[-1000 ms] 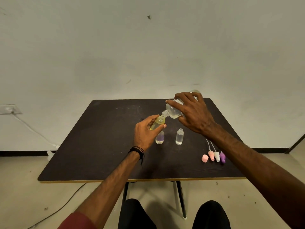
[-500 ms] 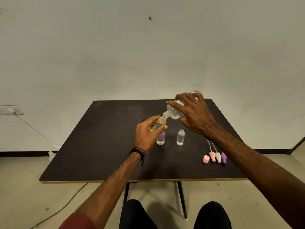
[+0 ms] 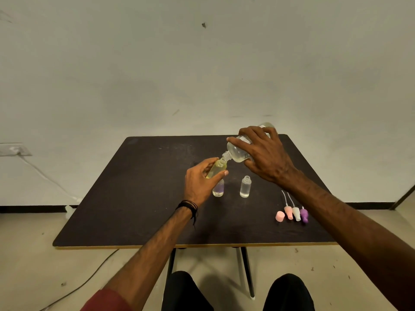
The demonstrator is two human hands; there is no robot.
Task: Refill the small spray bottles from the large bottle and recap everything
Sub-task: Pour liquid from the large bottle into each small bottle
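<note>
On the dark table (image 3: 125, 198) the pouring step is in hand. The right hand (image 3: 266, 156) wraps its fingers round the large clear bottle (image 3: 238, 151), tipped so its open neck meets the mouth of the yellowish small spray bottle (image 3: 216, 169), which the left hand (image 3: 198, 182) grips, tilted and lifted off the table. By its colour it looks mostly full (no stream can be made out). Next, I judge, comes levelling the large bottle before overflow, then setting this one down. Two more uncapped small bottles stand just below: a clear one (image 3: 245, 187) and a purple-tinted one (image 3: 218, 190), partly behind the left hand. The spray tops (image 3: 296, 213) and pink cap (image 3: 279, 216) lie near the right forearm. The large bottle's base is hidden by fingers; its cap is not seen.
</note>
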